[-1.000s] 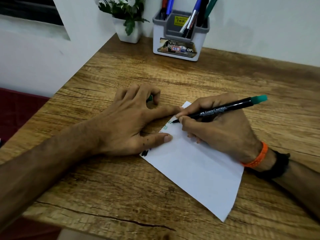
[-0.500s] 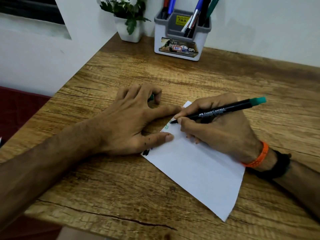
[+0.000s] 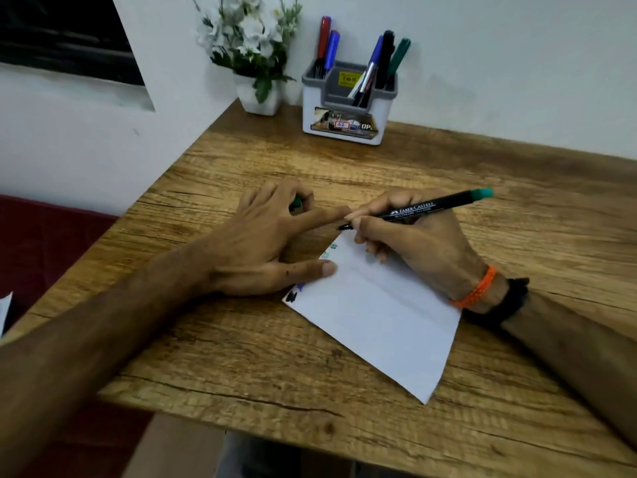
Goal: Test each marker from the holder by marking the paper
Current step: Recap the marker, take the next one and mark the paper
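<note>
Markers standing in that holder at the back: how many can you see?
5: red and blue at the holder's left; blue, black, green right. Others may be hidden.

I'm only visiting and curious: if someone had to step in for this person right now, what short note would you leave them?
Right hand: grips the black green-ended marker, tip at the far corner of the white paper sheet.
Left hand: thumb and forefinger press the sheet flat; curled fingers hold a small green cap.
White-and-grey holder at the wooden table's back keeps five markers.
Done: black, blue and green marks on the paper.
Left: recap this one, test the others.
</note>
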The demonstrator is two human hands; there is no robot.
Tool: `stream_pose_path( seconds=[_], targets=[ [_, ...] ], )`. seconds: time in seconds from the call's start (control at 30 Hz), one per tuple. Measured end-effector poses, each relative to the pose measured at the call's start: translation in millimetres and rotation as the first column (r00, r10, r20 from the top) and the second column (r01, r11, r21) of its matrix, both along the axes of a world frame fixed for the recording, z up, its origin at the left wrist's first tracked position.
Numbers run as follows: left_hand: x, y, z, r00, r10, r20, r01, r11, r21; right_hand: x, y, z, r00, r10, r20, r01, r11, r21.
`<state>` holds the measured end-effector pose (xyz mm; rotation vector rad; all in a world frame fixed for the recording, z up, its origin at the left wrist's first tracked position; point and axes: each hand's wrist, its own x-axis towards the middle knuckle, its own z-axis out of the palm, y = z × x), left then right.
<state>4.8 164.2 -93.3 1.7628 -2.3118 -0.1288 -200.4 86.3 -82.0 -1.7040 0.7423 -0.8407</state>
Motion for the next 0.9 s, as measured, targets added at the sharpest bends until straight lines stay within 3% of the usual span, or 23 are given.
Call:
stream_pose_path(
  seconds=[0.07, 0.17, 0.23, 0.5, 0.67, 0.9],
  targets=[
    [-0.3, -0.9, 2.4, 0.986, 0.034, -0.166, -0.030, 0.999, 0.025, -0.9, -2.3, 1.7, 0.999, 0.015, 0.043, -0.017, 0.998, 0.062],
    [1.6, -2.0, 4.1, 0.873, 0.071, -0.482, -0.082, 0.997, -0.001, -2.8, -4.8, 7.7, 0.987, 0.066, 0.143, -0.093, 0.977, 0.193],
    [3.7, -2.1, 4.2, 0.812, 0.065, -0.579, -0.101, 0.994, -0.030, -3.9, -7.2, 10.3, 0.979, 0.098, 0.181, -0.142, 0.958, 0.251],
    [0.7, 0.2, 8.4, 0.725, 0.024, -0.688, -0.109, 0.991, -0.080, -6.7, -8.9, 14.2, 0.977, 0.094, 0.193, -0.135, 0.968, 0.212],
    [-6.1, -0.1, 10.6, 0.583, 0.029, -0.812, -0.104, 0.994, -0.039, -7.4, -4.4, 12.4, 0.980, 0.092, 0.178, -0.121, 0.981, 0.155],
    [-9.3, -2.1, 10.0, 0.616, 0.020, -0.787, -0.100, 0.994, -0.053, -7.0, -2.3, 11.5, 0.984, 0.075, 0.160, -0.092, 0.991, 0.102]
  ],
)
